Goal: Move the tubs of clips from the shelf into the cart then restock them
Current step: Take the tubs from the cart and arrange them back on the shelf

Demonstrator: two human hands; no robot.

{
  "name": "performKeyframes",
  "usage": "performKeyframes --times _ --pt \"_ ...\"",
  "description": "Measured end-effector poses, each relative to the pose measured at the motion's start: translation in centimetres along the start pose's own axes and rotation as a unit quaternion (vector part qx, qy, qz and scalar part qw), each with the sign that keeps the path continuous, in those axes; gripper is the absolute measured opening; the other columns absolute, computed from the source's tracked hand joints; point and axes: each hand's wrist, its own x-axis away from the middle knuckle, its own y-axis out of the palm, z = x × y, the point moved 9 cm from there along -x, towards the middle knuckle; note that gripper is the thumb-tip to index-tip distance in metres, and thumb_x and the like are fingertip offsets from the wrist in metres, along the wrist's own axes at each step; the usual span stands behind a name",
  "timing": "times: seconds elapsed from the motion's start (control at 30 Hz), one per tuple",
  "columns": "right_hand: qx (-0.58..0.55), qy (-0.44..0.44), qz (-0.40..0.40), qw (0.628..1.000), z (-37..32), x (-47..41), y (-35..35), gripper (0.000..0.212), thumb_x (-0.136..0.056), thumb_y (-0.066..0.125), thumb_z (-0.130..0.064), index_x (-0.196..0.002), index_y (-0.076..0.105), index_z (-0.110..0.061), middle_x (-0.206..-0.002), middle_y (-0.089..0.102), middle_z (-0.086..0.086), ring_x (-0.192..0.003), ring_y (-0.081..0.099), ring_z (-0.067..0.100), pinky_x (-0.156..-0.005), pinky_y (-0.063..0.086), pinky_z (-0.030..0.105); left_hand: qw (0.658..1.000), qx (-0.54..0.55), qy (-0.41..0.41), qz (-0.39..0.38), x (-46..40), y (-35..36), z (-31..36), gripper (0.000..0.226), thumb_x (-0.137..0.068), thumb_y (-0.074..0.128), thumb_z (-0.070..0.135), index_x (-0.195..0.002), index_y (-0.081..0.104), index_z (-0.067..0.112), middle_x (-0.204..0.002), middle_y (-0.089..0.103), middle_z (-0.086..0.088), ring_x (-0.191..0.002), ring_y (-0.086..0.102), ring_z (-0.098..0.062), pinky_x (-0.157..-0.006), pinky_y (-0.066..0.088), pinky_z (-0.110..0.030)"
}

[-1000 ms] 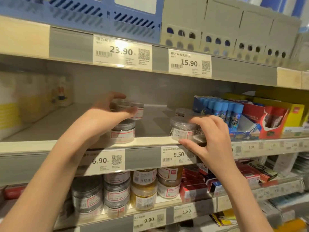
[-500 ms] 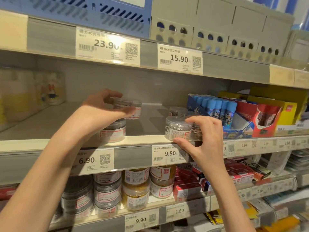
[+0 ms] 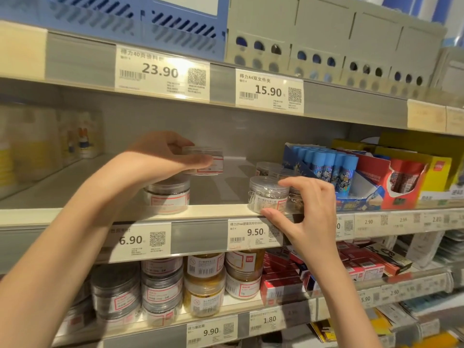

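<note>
Left hand (image 3: 164,156) up at middle shelf (image 3: 211,210), fingers and thumb curled round small clear tub (image 3: 207,160), held just above second clear tub (image 3: 167,195) standing near shelf front edge. Price tag 6.90 (image 3: 139,241) on rail below. Centre: clear tub of wire clips (image 3: 268,194) at shelf lip, over 9.50 tag (image 3: 253,233); another tub (image 3: 267,168) behind it. Right hand (image 3: 310,209) pinching that front tub, fingertips at lid rim, thumb at base. Further right: box of blue glue sticks (image 3: 329,167), red and yellow cartons (image 3: 406,177). Lower shelf: stacked tubs (image 3: 160,287), grey and amber contents, beside red boxes (image 3: 281,282).
</note>
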Motion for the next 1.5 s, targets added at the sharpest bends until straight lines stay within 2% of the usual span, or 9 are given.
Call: performKeyframes --times 0.1,0.3,0.5,0.67,0.87,1.0,1.1,1.2,1.5 --pt "-0.003 0.0 0.002 1.0 0.2 0.0 0.0 0.055 -0.077 0.046 -0.071 -0.106 0.058 -0.025 -0.105 0.046 -0.022 -0.104 0.033 0.001 -0.086 0.034 0.032 0.997 -0.063 0.015 -0.041 -0.9 0.9 1.1 0.045 -0.064 0.078 0.05 -0.102 0.062 0.03 -0.096 0.064 0.012 -0.086 0.059 -0.005 -0.069 0.041 -0.012" --pt "0.003 -0.022 0.007 1.0 0.2 0.1 0.0 0.052 -0.081 0.044 -0.069 -0.108 0.056 -0.026 -0.106 0.047 -0.02 -0.104 0.033 0.002 -0.085 0.033 0.028 0.986 -0.046 0.016 -0.157 -2.5 3.6 2.4 0.069 -0.063 0.085 0.024 -0.124 0.053 0.027 -0.11 0.067 -0.002 -0.102 0.063 -0.016 -0.099 0.043 -0.033" --pt "0.007 -0.034 0.01 0.999 0.1 0.1 0.1 0.051 -0.083 0.044 -0.068 -0.109 0.055 -0.026 -0.105 0.05 -0.018 -0.103 0.039 0.008 -0.086 0.032 0.026 0.961 -0.058 -0.01 -0.271 -2.7 6.9 1.7 0.06 -0.075 0.074 0.003 -0.126 0.051 0.026 -0.11 0.061 -0.004 -0.092 0.059 -0.007 -0.064 0.046 -0.004" --pt "0.011 -0.043 0.014 0.999 0.0 0.2 0.0 0.05 -0.084 0.044 -0.066 -0.108 0.056 -0.023 -0.106 0.053 -0.013 -0.101 0.041 0.012 -0.086 0.029 0.024 0.942 -0.135 0.003 -0.309 -2.3 7.4 1.0 0.062 -0.08 0.071 0.007 -0.128 0.049 0.04 -0.137 0.047 0.009 -0.125 0.044 -0.012 -0.103 0.033 -0.027" --pt "0.013 -0.053 0.02 0.998 -0.2 0.2 0.0 0.051 -0.083 0.047 -0.063 -0.108 0.058 -0.02 -0.105 0.056 -0.007 -0.1 0.043 0.018 -0.087 0.028 0.025 0.913 -0.32 0.1 -0.233 -3.5 6.4 1.1 0.077 -0.087 0.043 -0.007 -0.114 0.035 0.065 -0.116 0.032 0.015 -0.124 0.036 -0.014 -0.108 0.028 -0.035" --pt "0.007 -0.053 0.023 0.998 -0.2 0.3 -0.1 0.051 -0.084 0.045 -0.064 -0.11 0.055 -0.021 -0.106 0.054 -0.009 -0.102 0.041 0.018 -0.092 0.03 0.029 0.933 -0.292 0.068 -0.198 -4.2 6.2 0.4 0.057 -0.094 0.033 0.0 -0.129 0.049 0.042 -0.122 0.041 0.009 -0.128 0.036 -0.016 -0.109 0.025 -0.032" --pt "0.008 -0.053 0.021 0.998 -0.2 0.3 -0.1 0.05 -0.085 0.044 -0.064 -0.11 0.054 -0.022 -0.108 0.051 -0.012 -0.103 0.041 0.017 -0.093 0.03 0.03 0.954 -0.249 0.03 -0.163 -4.3 5.6 0.3 0.03 -0.098 0.041 0.027 -0.114 0.065 0.019 -0.128 0.053 0.001 -0.12 0.048 -0.017 -0.097 0.034 -0.028" --pt "0.005 -0.052 0.019 0.998 -0.2 0.3 -0.1 0.05 -0.085 0.044 -0.064 -0.11 0.055 -0.022 -0.108 0.052 -0.011 -0.103 0.041 0.017 -0.093 0.031 0.031 0.956 -0.255 0.027 -0.145 -4.5 5.9 0.5 0.053 -0.085 0.053 0.057 -0.104 0.067 0.01 -0.114 0.063 -0.005 -0.105 0.058 -0.02 -0.076 0.039 -0.023" --pt "0.007 -0.053 0.021 0.998 -0.5 0.3 -0.1 0.051 -0.084 0.045 -0.063 -0.11 0.055 -0.021 -0.105 0.049 -0.012 -0.104 0.04 0.018 -0.093 0.031 0.033 0.963 -0.218 0.082 -0.135 -3.6 5.0 1.3 0.021 -0.093 0.052 0.034 -0.098 0.065 0.018 -0.096 0.068 -0.001 -0.086 0.062 -0.014 -0.078 0.043 -0.024"
